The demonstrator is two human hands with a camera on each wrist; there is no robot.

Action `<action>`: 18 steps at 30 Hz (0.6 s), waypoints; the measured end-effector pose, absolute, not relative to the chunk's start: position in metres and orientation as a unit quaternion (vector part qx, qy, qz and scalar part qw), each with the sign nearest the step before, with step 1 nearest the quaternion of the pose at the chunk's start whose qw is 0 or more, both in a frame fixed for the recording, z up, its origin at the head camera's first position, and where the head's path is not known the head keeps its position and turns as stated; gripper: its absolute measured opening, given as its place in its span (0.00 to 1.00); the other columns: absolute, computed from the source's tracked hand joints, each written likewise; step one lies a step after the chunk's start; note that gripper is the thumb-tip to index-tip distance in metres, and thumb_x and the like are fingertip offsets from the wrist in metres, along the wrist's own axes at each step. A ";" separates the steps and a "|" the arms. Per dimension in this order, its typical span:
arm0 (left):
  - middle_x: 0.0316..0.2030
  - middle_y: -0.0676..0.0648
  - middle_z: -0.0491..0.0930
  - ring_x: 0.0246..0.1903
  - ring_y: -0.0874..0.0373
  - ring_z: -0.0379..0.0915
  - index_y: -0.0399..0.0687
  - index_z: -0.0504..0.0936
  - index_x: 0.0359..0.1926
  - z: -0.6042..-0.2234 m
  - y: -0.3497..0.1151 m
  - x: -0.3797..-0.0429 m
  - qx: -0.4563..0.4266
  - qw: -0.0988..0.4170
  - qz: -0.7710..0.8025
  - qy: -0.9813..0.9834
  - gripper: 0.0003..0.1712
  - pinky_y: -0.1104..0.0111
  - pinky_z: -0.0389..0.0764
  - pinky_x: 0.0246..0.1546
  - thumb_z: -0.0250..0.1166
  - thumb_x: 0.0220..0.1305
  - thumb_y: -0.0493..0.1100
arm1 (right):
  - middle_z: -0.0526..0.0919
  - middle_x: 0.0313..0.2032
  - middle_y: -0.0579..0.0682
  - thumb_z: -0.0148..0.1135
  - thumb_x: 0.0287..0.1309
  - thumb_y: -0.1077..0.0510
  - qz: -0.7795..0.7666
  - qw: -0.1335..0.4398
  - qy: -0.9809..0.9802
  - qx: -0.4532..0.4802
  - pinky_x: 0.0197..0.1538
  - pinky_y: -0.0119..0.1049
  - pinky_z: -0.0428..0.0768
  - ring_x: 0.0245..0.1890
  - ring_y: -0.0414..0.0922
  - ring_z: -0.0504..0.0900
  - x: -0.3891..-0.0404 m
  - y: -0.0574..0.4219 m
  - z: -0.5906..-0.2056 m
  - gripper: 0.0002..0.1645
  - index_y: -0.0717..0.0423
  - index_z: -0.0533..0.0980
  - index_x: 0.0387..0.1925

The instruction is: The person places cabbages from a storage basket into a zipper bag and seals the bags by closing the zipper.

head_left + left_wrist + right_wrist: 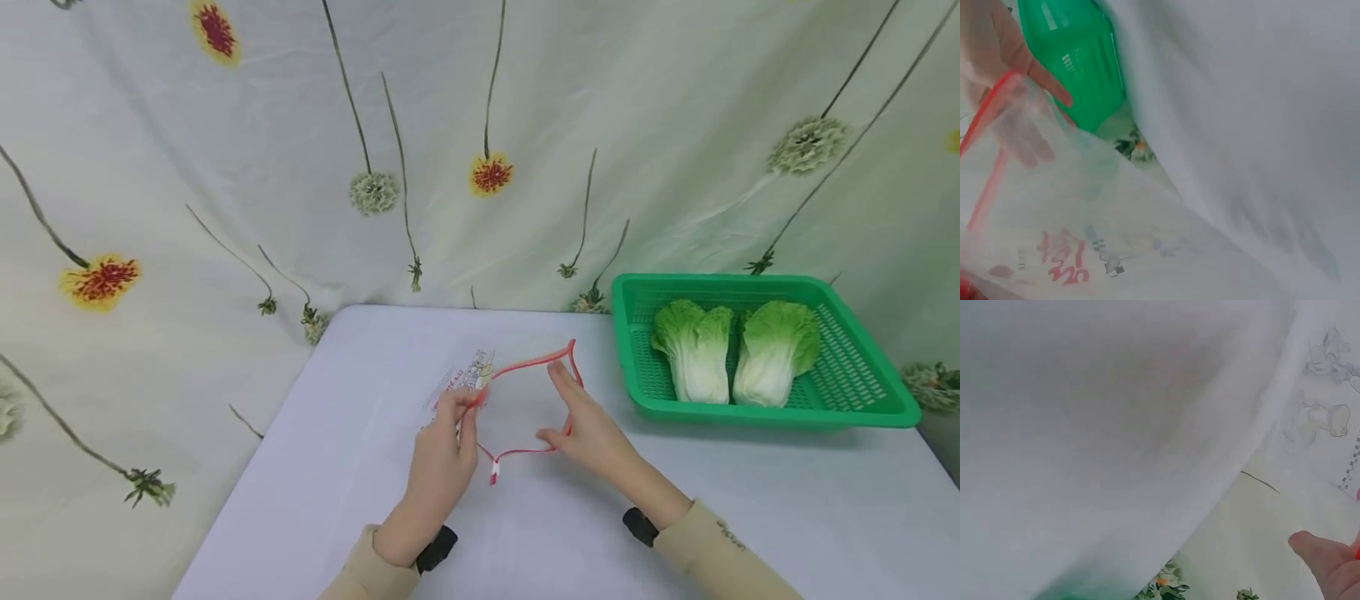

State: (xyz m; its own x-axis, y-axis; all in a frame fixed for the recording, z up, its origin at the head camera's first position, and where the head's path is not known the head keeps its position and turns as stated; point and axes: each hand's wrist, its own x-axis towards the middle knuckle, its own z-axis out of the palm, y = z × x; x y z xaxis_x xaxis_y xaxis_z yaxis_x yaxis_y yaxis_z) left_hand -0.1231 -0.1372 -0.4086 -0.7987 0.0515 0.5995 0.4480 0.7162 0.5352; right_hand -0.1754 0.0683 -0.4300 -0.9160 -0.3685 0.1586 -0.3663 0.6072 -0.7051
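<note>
Centrally, a clear plastic bag (472, 373) with a red-edged mouth (528, 362), red lettering and a printed cartoon stands between the two hands above a white table (337, 425). The left hand (444, 458) has its thumb and fingers clamped on the red rim at the left of the mouth, the bag's printed part extending beyond these fingertips. The right hand (592, 432) lies at the opposite side of the opening, its fingers extended and its thumb held well apart from them; the fingertips lie at the upper stretch of the rim, the thumb near the lower stretch. In the left wrist view, some of the right hand's fingers show through the translucent film; whether they lie inside the bag or behind it cannot be told. A small white-and-red tab (494, 472) hangs from the near corner of the mouth. To the right, well apart from the bag, a green rectangular perforated plastic basket (772, 414) holds two pale-stemmed, leafy green cabbages (699, 354) side by side.
</note>
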 end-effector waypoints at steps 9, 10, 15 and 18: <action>0.34 0.43 0.87 0.08 0.60 0.62 0.36 0.78 0.38 -0.378 -0.162 -0.143 -0.213 0.493 -0.162 -0.828 0.15 0.75 0.54 0.09 0.61 0.50 0.19 | 0.81 0.31 0.51 0.75 0.50 0.52 -0.361 -0.027 0.923 -0.131 0.25 0.30 0.73 0.20 0.36 0.73 -0.165 0.069 -0.405 0.59 0.63 0.50 0.75; 0.34 0.43 0.87 0.09 0.57 0.65 0.36 0.80 0.36 -0.374 -0.163 -0.144 -0.222 0.516 -0.147 -0.814 0.15 0.73 0.54 0.09 0.60 0.49 0.18 | 0.82 0.32 0.53 0.76 0.50 0.52 -0.352 -0.051 0.925 -0.134 0.25 0.31 0.73 0.21 0.37 0.74 -0.162 0.069 -0.402 0.59 0.64 0.51 0.75; 0.44 0.42 0.87 0.27 0.48 0.84 0.37 0.86 0.31 -0.357 -0.155 -0.145 -0.221 0.624 -0.133 -0.737 0.16 0.66 0.76 0.16 0.58 0.49 0.17 | 0.84 0.38 0.59 0.80 0.43 0.50 -0.286 -0.198 0.925 -0.151 0.24 0.35 0.76 0.24 0.45 0.77 -0.148 0.064 -0.386 0.49 0.70 0.67 0.61; 0.47 0.43 0.86 0.40 0.47 0.85 0.35 0.86 0.39 -0.356 -0.143 -0.140 -0.167 0.623 -0.158 -0.748 0.14 0.60 0.85 0.28 0.63 0.52 0.22 | 0.82 0.26 0.52 0.81 0.40 0.50 -0.266 -0.218 0.925 -0.159 0.22 0.33 0.75 0.22 0.44 0.79 -0.141 0.061 -0.384 0.50 0.71 0.68 0.60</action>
State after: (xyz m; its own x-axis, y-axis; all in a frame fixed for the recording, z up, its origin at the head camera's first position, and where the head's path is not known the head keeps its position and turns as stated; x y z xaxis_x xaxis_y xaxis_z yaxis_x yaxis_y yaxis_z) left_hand -0.1400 -0.1432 -0.3565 -0.1682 0.0526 0.9843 0.4463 0.8945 0.0285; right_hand -0.1410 0.0607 -0.3836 -0.8544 -0.1783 0.4880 -0.4105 0.8074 -0.4238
